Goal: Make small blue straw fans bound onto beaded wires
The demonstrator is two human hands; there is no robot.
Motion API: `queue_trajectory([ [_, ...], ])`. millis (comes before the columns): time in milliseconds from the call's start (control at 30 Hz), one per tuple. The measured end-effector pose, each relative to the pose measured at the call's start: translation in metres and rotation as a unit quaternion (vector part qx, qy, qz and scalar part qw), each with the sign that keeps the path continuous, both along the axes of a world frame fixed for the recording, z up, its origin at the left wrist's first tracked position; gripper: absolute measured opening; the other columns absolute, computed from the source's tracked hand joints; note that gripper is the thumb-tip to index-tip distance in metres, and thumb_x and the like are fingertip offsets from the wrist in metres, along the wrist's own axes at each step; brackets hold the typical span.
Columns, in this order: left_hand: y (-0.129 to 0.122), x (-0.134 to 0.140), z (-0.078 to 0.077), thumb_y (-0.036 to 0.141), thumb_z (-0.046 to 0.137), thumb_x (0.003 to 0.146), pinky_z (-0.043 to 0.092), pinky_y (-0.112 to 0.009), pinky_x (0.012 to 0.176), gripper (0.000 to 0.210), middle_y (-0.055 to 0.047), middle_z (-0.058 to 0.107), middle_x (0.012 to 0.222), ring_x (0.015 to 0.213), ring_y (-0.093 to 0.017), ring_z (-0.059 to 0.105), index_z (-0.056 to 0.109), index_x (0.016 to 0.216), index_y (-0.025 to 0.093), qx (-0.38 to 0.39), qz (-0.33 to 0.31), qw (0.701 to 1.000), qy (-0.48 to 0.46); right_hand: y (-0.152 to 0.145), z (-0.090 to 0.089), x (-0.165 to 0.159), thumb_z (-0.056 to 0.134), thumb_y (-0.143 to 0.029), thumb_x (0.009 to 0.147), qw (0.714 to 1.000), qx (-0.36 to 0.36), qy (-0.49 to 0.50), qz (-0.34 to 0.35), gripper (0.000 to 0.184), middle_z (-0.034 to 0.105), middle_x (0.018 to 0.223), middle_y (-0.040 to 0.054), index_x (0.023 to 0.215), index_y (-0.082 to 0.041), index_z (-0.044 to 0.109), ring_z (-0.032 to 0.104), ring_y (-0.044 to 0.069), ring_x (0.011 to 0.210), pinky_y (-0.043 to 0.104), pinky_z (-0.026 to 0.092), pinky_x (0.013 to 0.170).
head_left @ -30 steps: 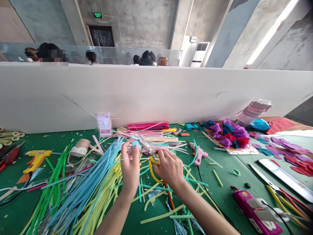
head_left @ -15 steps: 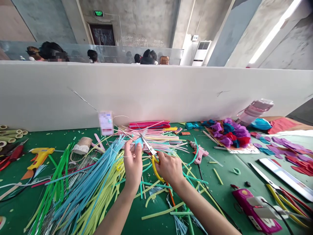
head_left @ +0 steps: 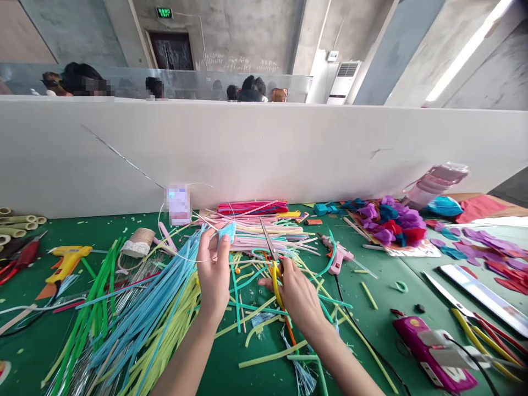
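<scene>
My left hand (head_left: 213, 269) pinches a small light-blue piece (head_left: 227, 233) between thumb and fingers. Thin wire (head_left: 119, 155) stretches up and left from around that hand, and more of it curls nearby. In my right hand (head_left: 300, 294) are scissors with yellow handles (head_left: 275, 279), their blades pointing up and nearly together. The blades are apart from the blue piece. Below and left of my hands lie bundles of blue pipe cleaners (head_left: 152, 308) and yellow-green pipe cleaners (head_left: 165, 335). Pink pipe cleaners (head_left: 264, 241) lie behind the hands.
A yellow glue gun (head_left: 68, 263) lies at left and a pink glue gun (head_left: 339, 256) right of centre. At right are a purple power strip (head_left: 433, 352), larger scissors (head_left: 449, 300), fabric petals (head_left: 396, 223) and a pink bottle (head_left: 437, 184). A white partition (head_left: 289, 154) stands behind.
My right hand has moved the scissors right and down, away from the light-blue piece, and their blades have come closer together. My left hand has shifted slightly left with the piece.
</scene>
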State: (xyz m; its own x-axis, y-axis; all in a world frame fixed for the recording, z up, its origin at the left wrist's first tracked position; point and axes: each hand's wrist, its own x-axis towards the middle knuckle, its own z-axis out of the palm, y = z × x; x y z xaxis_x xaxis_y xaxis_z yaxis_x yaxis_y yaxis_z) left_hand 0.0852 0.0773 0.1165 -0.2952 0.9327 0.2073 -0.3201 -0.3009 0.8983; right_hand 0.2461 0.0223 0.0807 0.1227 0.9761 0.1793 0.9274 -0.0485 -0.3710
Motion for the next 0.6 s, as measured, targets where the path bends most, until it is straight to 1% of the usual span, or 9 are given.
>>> queue_trajectory([
  [67, 0.000, -0.002, 0.003, 0.037, 0.071, 0.087, 0.057, -0.036, 0.090, 0.030, -0.008, 0.071, 0.115, 0.104, -0.022, 0.069, 0.063, 0.112, 0.022, -0.002, -0.008, 1.000, -0.020, -0.003, -0.011, 0.004, 0.065, -0.051, 0.088, 0.999, 0.032, 0.013, 0.020, 0.038, 0.065, 0.096, 0.0126, 0.096, -0.020, 0.046, 0.067, 0.028, 0.089, 0.035, 0.049, 0.074],
  [133, 0.000, -0.006, 0.008, 0.035, 0.073, 0.085, 0.057, -0.036, 0.089, 0.030, -0.007, 0.071, 0.113, 0.104, -0.022, 0.069, 0.064, 0.110, 0.022, -0.004, -0.026, 0.999, -0.038, -0.005, -0.020, 0.008, 0.067, -0.051, 0.086, 0.999, 0.050, -0.003, 0.022, 0.041, 0.063, 0.100, 0.0158, 0.099, -0.019, 0.046, 0.064, 0.032, 0.098, 0.040, 0.050, 0.083],
  [267, 0.002, -0.013, 0.016, 0.031, 0.077, 0.080, 0.057, -0.034, 0.087, 0.029, -0.005, 0.072, 0.106, 0.102, -0.021, 0.069, 0.067, 0.106, 0.021, -0.008, -0.064, 0.996, -0.060, -0.007, -0.029, 0.011, 0.061, -0.046, 0.090, 0.998, 0.036, -0.053, -0.002, 0.032, 0.062, 0.095, 0.0163, 0.095, -0.017, 0.050, 0.063, 0.034, 0.096, 0.044, 0.050, 0.084],
  [333, 0.003, -0.016, 0.018, 0.031, 0.078, 0.078, 0.058, -0.033, 0.085, 0.029, -0.005, 0.072, 0.107, 0.102, -0.021, 0.068, 0.069, 0.104, 0.020, -0.005, -0.071, 0.996, -0.060, -0.008, -0.032, 0.011, 0.061, -0.040, 0.091, 0.997, 0.028, -0.076, -0.020, 0.026, 0.063, 0.094, 0.0162, 0.094, -0.016, 0.053, 0.063, 0.034, 0.094, 0.044, 0.049, 0.083],
  [400, 0.004, -0.019, 0.019, 0.032, 0.078, 0.078, 0.058, -0.031, 0.081, 0.029, -0.005, 0.071, 0.106, 0.099, -0.021, 0.068, 0.069, 0.103, 0.020, -0.007, -0.078, 0.996, -0.053, -0.008, -0.033, 0.012, 0.062, -0.033, 0.089, 0.995, 0.014, -0.096, -0.021, 0.019, 0.065, 0.094, 0.0166, 0.094, -0.015, 0.058, 0.064, 0.034, 0.095, 0.043, 0.049, 0.084],
  [467, 0.005, -0.020, 0.019, 0.034, 0.078, 0.079, 0.058, -0.029, 0.076, 0.029, -0.005, 0.071, 0.104, 0.095, -0.020, 0.067, 0.069, 0.103, 0.020, -0.012, -0.090, 0.995, -0.043, -0.008, -0.029, 0.013, 0.064, -0.028, 0.087, 0.994, -0.018, -0.110, -0.006, 0.016, 0.067, 0.095, 0.0174, 0.092, -0.014, 0.063, 0.065, 0.034, 0.096, 0.041, 0.049, 0.084],
  [500, 0.005, -0.021, 0.019, 0.035, 0.078, 0.079, 0.057, -0.027, 0.074, 0.029, -0.005, 0.071, 0.103, 0.093, -0.019, 0.067, 0.069, 0.103, 0.020, -0.015, -0.095, 0.995, -0.036, -0.007, -0.025, 0.014, 0.065, -0.027, 0.087, 0.993, -0.039, -0.110, -0.002, 0.014, 0.068, 0.095, 0.0175, 0.091, -0.013, 0.065, 0.066, 0.033, 0.094, 0.040, 0.048, 0.082],
  [567, 0.004, -0.021, 0.018, 0.035, 0.077, 0.081, 0.055, -0.025, 0.073, 0.028, -0.005, 0.070, 0.105, 0.092, -0.018, 0.066, 0.069, 0.103, 0.020, -0.019, -0.105, 0.994, -0.021, -0.005, -0.009, 0.016, 0.062, -0.028, 0.090, 0.994, -0.074, -0.081, -0.009, 0.016, 0.070, 0.091, 0.0162, 0.089, -0.014, 0.068, 0.068, 0.031, 0.087, 0.037, 0.048, 0.075],
  [600, 0.004, -0.021, 0.017, 0.035, 0.076, 0.081, 0.053, -0.024, 0.074, 0.027, -0.005, 0.070, 0.105, 0.093, -0.017, 0.066, 0.069, 0.102, 0.020, -0.022, -0.111, 0.993, -0.014, -0.003, 0.001, 0.016, 0.058, -0.029, 0.093, 0.996, -0.076, -0.046, -0.018, 0.019, 0.071, 0.089, 0.0147, 0.088, -0.015, 0.070, 0.068, 0.029, 0.083, 0.036, 0.047, 0.071],
])
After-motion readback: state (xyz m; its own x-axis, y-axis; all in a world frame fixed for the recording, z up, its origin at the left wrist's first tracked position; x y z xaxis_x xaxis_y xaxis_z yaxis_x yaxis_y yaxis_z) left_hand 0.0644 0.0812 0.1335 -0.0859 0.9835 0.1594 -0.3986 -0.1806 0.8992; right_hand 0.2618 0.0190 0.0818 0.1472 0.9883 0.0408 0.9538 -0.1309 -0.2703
